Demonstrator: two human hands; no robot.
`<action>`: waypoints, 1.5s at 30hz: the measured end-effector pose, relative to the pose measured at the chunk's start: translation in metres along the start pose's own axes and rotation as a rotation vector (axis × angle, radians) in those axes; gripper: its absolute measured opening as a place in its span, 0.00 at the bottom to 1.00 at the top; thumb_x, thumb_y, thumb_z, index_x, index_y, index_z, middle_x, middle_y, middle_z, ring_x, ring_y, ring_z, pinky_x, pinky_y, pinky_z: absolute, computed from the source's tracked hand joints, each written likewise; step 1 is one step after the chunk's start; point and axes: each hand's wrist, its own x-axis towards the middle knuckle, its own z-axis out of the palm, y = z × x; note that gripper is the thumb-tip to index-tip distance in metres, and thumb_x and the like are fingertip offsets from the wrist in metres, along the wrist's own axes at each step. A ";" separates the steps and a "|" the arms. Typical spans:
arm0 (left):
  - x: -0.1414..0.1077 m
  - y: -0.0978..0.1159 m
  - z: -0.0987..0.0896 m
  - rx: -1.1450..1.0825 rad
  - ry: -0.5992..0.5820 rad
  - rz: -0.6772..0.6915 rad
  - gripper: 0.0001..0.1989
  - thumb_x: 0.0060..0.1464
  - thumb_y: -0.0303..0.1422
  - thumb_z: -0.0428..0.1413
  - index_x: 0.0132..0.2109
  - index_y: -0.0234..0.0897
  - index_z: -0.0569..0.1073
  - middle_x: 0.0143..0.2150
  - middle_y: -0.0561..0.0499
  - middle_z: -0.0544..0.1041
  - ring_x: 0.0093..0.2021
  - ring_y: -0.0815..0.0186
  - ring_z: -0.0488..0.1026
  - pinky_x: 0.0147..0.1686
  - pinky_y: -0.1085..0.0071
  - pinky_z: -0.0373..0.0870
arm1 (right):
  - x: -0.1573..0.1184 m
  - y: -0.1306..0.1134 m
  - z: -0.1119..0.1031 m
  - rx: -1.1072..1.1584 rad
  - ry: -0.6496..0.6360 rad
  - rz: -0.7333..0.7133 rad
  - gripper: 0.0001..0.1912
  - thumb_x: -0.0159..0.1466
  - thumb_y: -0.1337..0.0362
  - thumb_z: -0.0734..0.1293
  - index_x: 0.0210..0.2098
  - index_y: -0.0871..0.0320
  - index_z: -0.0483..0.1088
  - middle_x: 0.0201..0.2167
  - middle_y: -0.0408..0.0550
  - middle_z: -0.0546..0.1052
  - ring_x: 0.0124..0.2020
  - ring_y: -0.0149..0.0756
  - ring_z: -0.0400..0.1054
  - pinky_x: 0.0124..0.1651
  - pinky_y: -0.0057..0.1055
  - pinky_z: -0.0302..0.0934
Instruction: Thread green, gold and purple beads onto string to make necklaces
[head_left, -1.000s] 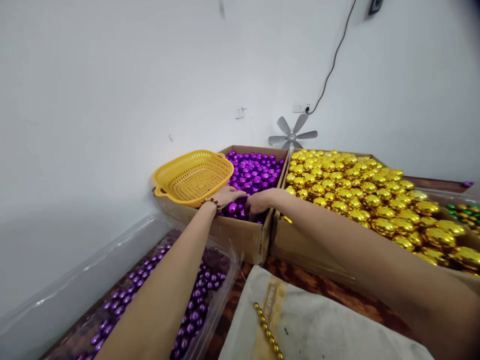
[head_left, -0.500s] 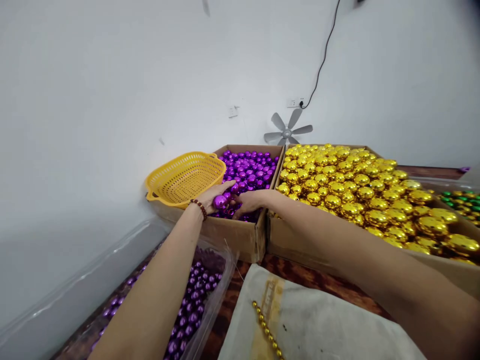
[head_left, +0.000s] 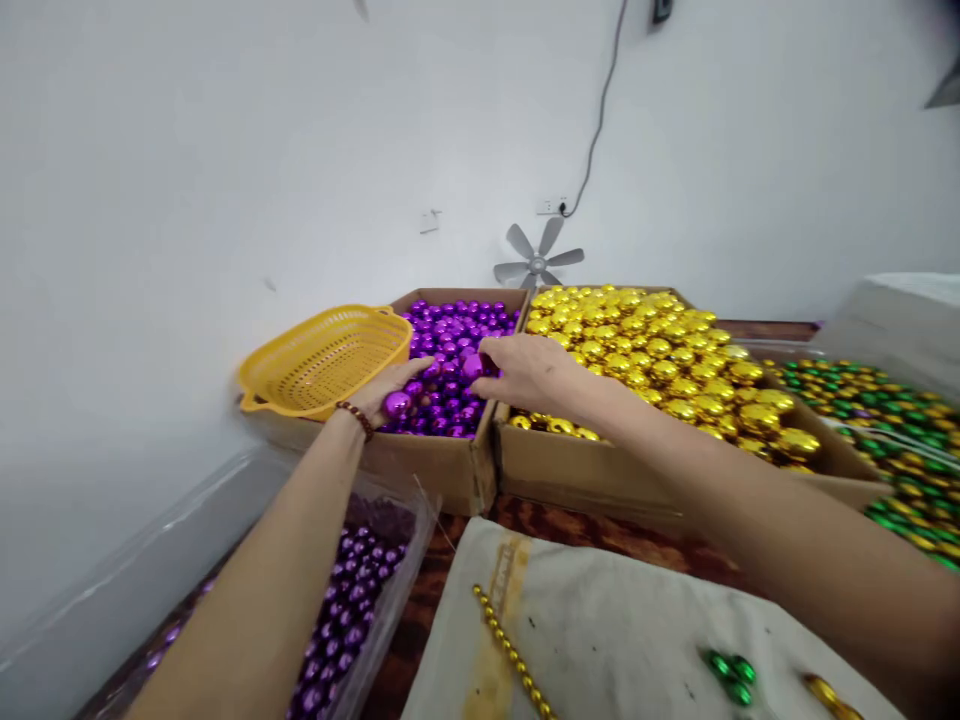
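Note:
Over the left part of a cardboard box (head_left: 420, 470) of shiny purple balls, my left hand (head_left: 386, 385) is curled with its thumb stretched out, and a large purple ball (head_left: 397, 404) sits in it. Some of its fingers are hidden behind that ball. My right hand (head_left: 529, 368) is above the box's right edge, its thumb and fingers pinching another purple ball (head_left: 472, 367). More purple balls (head_left: 450, 400) lie in the box between my hands. A yellow plastic basket (head_left: 322, 365) rests tilted on the box's left side, next to my left hand.
A cardboard box of gold balls (head_left: 637, 350) adjoins on the right. Green and gold beads (head_left: 885, 410) fill a bin farther right. Smaller purple beads (head_left: 360, 580) lie in a clear bin at front left. A pale cloth (head_left: 600, 630) bears a gold bead string (head_left: 510, 650) and green beads (head_left: 731, 672).
My right hand has risen out of the purple balls with a ball in its fingers. My left hand still has its ball. The view has turned to the right.

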 end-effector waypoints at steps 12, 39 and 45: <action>-0.069 0.027 0.082 0.276 0.068 0.380 0.18 0.50 0.46 0.57 0.41 0.38 0.73 0.30 0.53 0.74 0.26 0.68 0.72 0.25 0.74 0.67 | -0.196 0.035 0.167 0.103 -0.172 0.341 0.15 0.63 0.58 0.59 0.45 0.57 0.68 0.43 0.54 0.75 0.39 0.48 0.73 0.36 0.37 0.63; -0.168 -0.010 0.245 0.778 0.094 0.803 0.11 0.63 0.36 0.43 0.46 0.43 0.69 0.44 0.47 0.72 0.46 0.61 0.69 0.50 0.66 0.65 | -0.218 0.228 0.008 -0.206 0.172 0.361 0.27 0.63 0.45 0.61 0.54 0.57 0.65 0.50 0.57 0.68 0.50 0.50 0.62 0.49 0.40 0.54; -0.090 0.070 0.329 1.057 -0.057 0.987 0.13 0.60 0.35 0.48 0.50 0.37 0.68 0.46 0.43 0.69 0.49 0.58 0.66 0.51 0.60 0.62 | -0.208 0.244 0.011 -0.202 0.079 0.259 0.25 0.60 0.44 0.64 0.47 0.55 0.69 0.45 0.55 0.70 0.50 0.50 0.63 0.51 0.43 0.52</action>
